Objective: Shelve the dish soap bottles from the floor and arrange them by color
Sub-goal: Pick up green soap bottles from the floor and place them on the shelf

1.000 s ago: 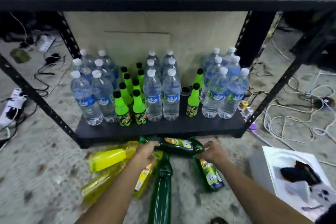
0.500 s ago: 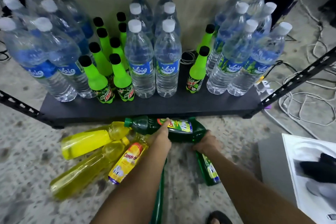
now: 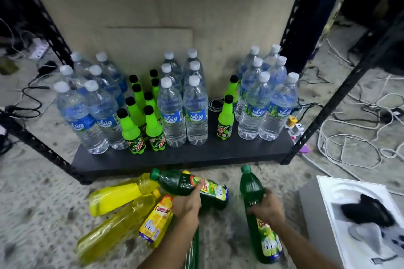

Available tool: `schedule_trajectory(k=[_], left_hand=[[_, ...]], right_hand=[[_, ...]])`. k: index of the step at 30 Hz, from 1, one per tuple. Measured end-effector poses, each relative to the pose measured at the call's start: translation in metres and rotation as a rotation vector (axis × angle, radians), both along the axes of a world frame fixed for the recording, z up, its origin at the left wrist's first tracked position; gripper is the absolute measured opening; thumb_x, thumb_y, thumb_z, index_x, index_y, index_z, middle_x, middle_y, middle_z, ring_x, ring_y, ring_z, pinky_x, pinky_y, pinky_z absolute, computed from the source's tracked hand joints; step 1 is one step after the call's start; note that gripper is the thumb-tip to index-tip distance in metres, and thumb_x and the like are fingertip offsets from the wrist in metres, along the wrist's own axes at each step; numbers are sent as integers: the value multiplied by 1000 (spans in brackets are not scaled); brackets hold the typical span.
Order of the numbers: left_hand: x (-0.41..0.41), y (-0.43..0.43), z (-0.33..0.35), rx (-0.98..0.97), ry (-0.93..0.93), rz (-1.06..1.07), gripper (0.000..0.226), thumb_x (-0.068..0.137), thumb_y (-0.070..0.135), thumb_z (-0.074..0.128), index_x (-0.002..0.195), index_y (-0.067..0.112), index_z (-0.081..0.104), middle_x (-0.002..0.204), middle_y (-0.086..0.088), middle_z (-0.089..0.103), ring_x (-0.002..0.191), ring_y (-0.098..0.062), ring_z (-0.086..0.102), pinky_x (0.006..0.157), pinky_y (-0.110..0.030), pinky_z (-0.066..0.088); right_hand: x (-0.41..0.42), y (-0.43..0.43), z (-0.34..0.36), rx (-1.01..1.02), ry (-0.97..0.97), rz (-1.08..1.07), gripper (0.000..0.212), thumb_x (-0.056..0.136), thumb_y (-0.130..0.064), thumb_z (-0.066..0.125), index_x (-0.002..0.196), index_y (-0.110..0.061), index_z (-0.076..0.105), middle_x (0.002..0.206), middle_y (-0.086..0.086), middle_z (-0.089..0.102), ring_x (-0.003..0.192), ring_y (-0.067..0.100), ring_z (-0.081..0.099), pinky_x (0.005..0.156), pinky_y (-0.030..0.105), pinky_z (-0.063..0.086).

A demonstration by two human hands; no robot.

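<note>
Two green dish soap bottles are gripped at once, just in front of the bottom shelf (image 3: pixel 196 155). The left hand (image 3: pixel 188 202) is wrapped around the first green bottle (image 3: pixel 192 185), its fingers (image 3: pixel 200 184) clenched over the body beside the label; that bottle is held lying sideways, cap pointing left, close to the shelf's front edge near its middle. The right hand (image 3: pixel 267 206) is closed around the second green bottle (image 3: pixel 253 190) at its waist, and this one is held tilted, cap up toward the front edge of the shelf, base down toward the person, with its label seen below the hand. Whether either bottle touches the floor (image 3: pixel 43 203) cannot be told.

Three yellow dish soap bottles (image 3: pixel 113 199) are seen lying on the floor to the left of the left hand, fanned out and touching one another, necks pointed toward the first green bottle's cap; the rightmost one shows a yellow label. A third green bottle (image 3: pixel 193 251) is glimpsed on the floor under the left forearm, mostly hidden.

On the shelf itself, clear water bottles (image 3: pixel 172 113) are stood in three clusters at left, centre and right, with small bright-green soda bottles (image 3: pixel 131 131) packed between the left and centre clusters and two more between centre and right. A bare strip is left along the shelf's front edge. A white box (image 3: pixel 354 214) is seen on the floor at far right.
</note>
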State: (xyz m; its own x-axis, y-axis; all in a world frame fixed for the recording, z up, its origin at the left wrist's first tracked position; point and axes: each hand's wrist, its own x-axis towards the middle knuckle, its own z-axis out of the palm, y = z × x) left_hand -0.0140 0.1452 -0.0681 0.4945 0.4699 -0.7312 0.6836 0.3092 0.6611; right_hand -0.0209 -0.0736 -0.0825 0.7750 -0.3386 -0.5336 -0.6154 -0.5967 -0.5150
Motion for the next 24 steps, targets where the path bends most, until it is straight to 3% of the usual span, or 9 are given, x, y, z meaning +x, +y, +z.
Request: schedule_trajectory(k=[4, 6, 9, 11, 13, 16, 18, 21, 24], left_hand=[[-12, 20, 81, 265, -112, -120, 77, 41, 67, 87, 81, 3, 69, 74, -8, 72, 72, -27, 70, 70, -35, 58], [-9, 31, 134, 403, -184, -214, 77, 39, 73, 83, 83, 12, 67, 76, -4, 70, 74, -26, 65, 70, -32, 52], [-2, 42, 229, 611, -378, -342, 76, 40, 75, 82, 84, 14, 67, 86, -6, 73, 84, -30, 68, 69, -32, 53], [0, 44, 298, 712, -542, -407, 72, 41, 75, 81, 82, 19, 68, 77, 2, 72, 76, -22, 69, 57, -26, 50], [-2, 42, 371, 780, -722, -465, 63, 40, 78, 79, 74, 26, 66, 66, 14, 67, 68, -7, 64, 48, -19, 43], [-1, 37, 470, 817, -929, -507, 61, 35, 82, 76, 74, 36, 64, 71, 19, 67, 75, -4, 63, 64, -24, 51], [6, 35, 529, 866, -1018, -509, 62, 33, 83, 75, 77, 41, 62, 75, 22, 64, 77, -2, 60, 70, -26, 51], [30, 33, 599, 952, -1089, -521, 57, 35, 82, 74, 73, 41, 59, 72, 26, 60, 74, -1, 59, 67, -25, 49], [74, 33, 642, 1010, -1050, -487, 62, 41, 75, 79, 82, 31, 68, 82, 11, 72, 78, -14, 69, 77, -33, 57]], right_hand=[[0, -8, 89, -13, -250, 29, 78, 47, -25, 93, 118, -13, 63, 93, 3, 76, 84, 21, 72, 76, 35, 61], [4, -9, 145, -16, -379, 60, 76, 45, -32, 94, 114, -14, 66, 92, -1, 77, 80, 16, 72, 74, 32, 60], [7, -10, 245, -58, -623, 100, 90, 43, -46, 94, 123, -17, 65, 87, -8, 75, 71, 6, 63, 64, 13, 47], [6, -9, 315, -52, -772, 133, 95, 43, -51, 94, 126, -17, 64, 76, -16, 69, 63, -3, 59, 55, 3, 40], [3, -8, 384, -9, -916, 169, 83, 43, -54, 93, 118, -30, 66, 75, -18, 70, 64, -10, 64, 56, 0, 44], [2, -9, 477, 32, -1114, 159, 64, 40, -57, 92, 95, -39, 64, 77, -27, 70, 73, -19, 63, 64, 1, 48], [4, -6, 533, 54, -1200, 131, 69, 39, -60, 91, 99, -34, 67, 80, -26, 71, 80, -14, 65, 70, 5, 48], [20, 2, 596, 100, -1272, 82, 72, 39, -59, 90, 102, -31, 69, 87, -17, 73, 90, 4, 68, 84, 26, 55], [50, 17, 633, 103, -1331, 29, 71, 45, -51, 94, 107, -27, 69, 92, -12, 72, 94, 10, 68, 90, 30, 56]])
